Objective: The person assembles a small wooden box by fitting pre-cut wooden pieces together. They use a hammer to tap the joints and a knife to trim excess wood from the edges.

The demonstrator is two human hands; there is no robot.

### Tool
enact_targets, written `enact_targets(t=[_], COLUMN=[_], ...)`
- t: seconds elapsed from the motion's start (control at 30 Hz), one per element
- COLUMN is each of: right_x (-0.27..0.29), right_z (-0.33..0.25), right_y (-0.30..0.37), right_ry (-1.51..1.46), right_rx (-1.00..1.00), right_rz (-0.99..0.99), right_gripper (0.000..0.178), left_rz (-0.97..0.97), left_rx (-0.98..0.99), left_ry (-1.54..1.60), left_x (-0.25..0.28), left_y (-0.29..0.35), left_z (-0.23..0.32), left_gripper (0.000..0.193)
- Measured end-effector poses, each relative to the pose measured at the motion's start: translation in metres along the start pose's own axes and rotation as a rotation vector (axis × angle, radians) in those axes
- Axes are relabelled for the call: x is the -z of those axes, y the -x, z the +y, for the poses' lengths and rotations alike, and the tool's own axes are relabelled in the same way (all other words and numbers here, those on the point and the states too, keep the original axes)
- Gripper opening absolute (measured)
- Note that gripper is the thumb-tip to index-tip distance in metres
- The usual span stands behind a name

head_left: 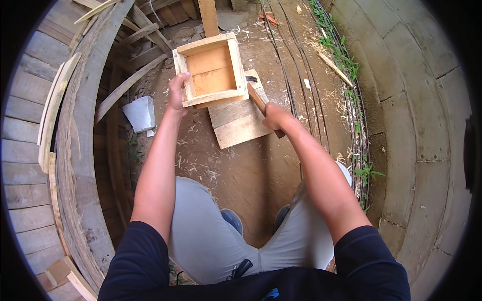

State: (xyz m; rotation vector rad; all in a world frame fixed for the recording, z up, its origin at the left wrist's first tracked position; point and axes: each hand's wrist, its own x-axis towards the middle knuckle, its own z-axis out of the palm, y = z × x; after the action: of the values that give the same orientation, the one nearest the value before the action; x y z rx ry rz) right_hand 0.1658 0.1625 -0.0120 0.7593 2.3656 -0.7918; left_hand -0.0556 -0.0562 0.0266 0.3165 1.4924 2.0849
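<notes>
- While a square wooden box (236,65) was held up by the left hand (178,93), its left wall was gripped, thumb laid toward the inside.
- By the right hand (277,118), a claw hammer (257,99) was held, fingers wrapped round the handle; its head was seen just beside the box's right wall, contact not determinable.
- Four walls were found set in a frame and backed by flat boards; the box was therefore judged largely assembled. Its upward face was left uncovered. Whether any nailing remained could not be told.
- Behind the box, a pale plank panel (241,125) was laid on the earth floor (241,170), partly hidden.
- Farther out, a pale stone block (139,114) was noted to the left, and a tall wall (422,115) to the right.
</notes>
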Motion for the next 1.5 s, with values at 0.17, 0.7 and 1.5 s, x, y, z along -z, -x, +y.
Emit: enact_targets(t=[0.17, 0.7, 1.5], right_x=[0.015, 0.048, 0.052], right_z=[-0.004, -0.027, -0.026], right_y=[0.007, 0.033, 0.05], right_ry=[0.178, -0.902, -0.828], right_rx=[0.023, 0.676, 0.517], right_rz=[-0.145, 0.275, 0.214], right_gripper=[0.038, 0.113, 0.099], left_rz=[0.005, -0.235, -0.29], left_rx=[-0.001, 0.077, 0.107], left_ry=[-0.134, -0.317, -0.444], left_x=[-0.004, -0.028, -0.027], left_y=[0.002, 0.024, 0.02], left_z=[-0.008, -0.006, -0.016], left_gripper=[0.039, 0.042, 0.04])
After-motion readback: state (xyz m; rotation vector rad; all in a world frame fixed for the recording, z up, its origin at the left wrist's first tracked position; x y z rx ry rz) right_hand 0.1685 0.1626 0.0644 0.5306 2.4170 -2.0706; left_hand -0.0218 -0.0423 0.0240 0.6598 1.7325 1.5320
